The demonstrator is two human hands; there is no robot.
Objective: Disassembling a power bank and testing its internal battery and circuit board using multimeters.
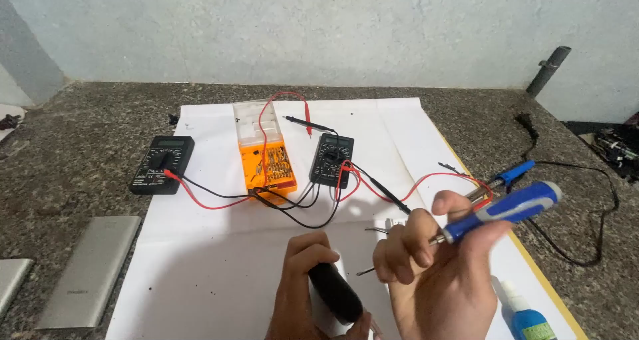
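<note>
Both hands grip: right hand (432,260) screwdriver (506,210), left hand (303,287) black device (335,292).

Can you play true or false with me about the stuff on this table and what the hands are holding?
1. The right hand holds a blue and white screwdriver. True.
2. The left hand is empty. False: its fingers grip a small black object.
3. Two black multimeters lie on the table. True.
4. The orange box sits on bare stone. False: it rests on the white paper.
5. The meters' wires are all green. False: the wires are red and black.
6. A grey flat device lies off the paper to the left. True.
</note>
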